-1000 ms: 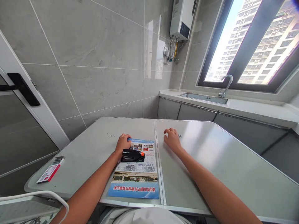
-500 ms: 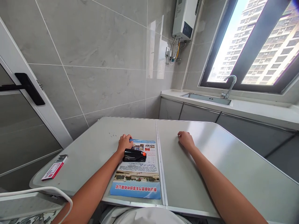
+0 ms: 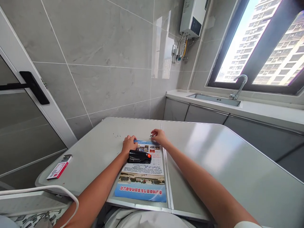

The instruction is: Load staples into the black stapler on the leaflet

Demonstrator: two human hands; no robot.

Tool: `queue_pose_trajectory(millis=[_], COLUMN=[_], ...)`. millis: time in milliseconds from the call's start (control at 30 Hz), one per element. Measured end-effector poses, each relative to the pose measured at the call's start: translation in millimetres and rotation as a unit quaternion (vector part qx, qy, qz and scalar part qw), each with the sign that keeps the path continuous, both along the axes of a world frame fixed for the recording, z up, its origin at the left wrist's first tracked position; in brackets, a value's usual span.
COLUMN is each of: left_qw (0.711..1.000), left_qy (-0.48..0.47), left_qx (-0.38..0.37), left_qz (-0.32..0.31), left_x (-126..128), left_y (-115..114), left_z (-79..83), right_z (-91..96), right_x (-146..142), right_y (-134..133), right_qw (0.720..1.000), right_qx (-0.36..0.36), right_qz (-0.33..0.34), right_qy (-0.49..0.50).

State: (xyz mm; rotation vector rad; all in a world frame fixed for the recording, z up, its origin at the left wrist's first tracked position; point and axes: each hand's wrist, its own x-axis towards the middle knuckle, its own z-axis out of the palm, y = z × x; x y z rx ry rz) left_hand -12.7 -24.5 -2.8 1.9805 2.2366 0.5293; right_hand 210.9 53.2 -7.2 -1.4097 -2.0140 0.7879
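A printed leaflet [image 3: 142,177] with a blue band along its near edge lies on the grey table [image 3: 213,164]. A black stapler [image 3: 139,156] with an orange tip rests across the leaflet. My left hand [image 3: 129,144] is curled at the leaflet's far left corner, fingers pressing it down beside the stapler. My right hand [image 3: 159,136] is at the far right corner of the leaflet, its fingers pinched on a small silvery thing I cannot make out.
A red and white small box [image 3: 59,168] lies near the table's left edge. Tiny specks [image 3: 116,136] are scattered on the table beyond my left hand. A white cable [image 3: 47,190] loops at lower left. A sink and tap [image 3: 235,91] stand under the window.
My right hand has come back from the right half of the table to the leaflet's far right corner, now pinching something small. My left hand and the stapler have stayed put.
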Motion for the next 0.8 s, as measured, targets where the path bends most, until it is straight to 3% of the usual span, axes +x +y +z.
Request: queue_pose_trajectory(millis=[200, 367, 467, 567, 700, 800], left_qw=[1.0, 1.0, 1.0, 1.0, 1.0, 1.0], left_qy=[0.007, 0.007, 0.001, -0.009, -0.022, -0.024], left_qx=[0.002, -0.001, -0.002, -0.003, -0.001, -0.001], left_qz=[-0.004, -0.005, -0.004, -0.005, -0.006, -0.005], left_x=[-2, -1, 0, 1, 1, 0], left_y=[1, 1, 0, -1, -1, 0], left_z=[-1.1, -0.6, 0.9, 1.4, -0.7, -3.2], right_z=[4.8, 6.3, 9.1, 11.8, 9.7, -0.1], right_x=[-29, -14, 26, 88, 177, 223], right_y=[7, 7, 10, 1, -35, -67], right_qw=[0.999, 0.996, 0.99, 0.977, 0.951, 0.938], right_qx=[-0.001, 0.013, 0.031, 0.044, 0.076, 0.094], right_qz=[0.031, 0.009, -0.044, -0.091, -0.151, -0.179], right_qy=[-0.032, -0.085, -0.132, -0.189, -0.257, -0.282])
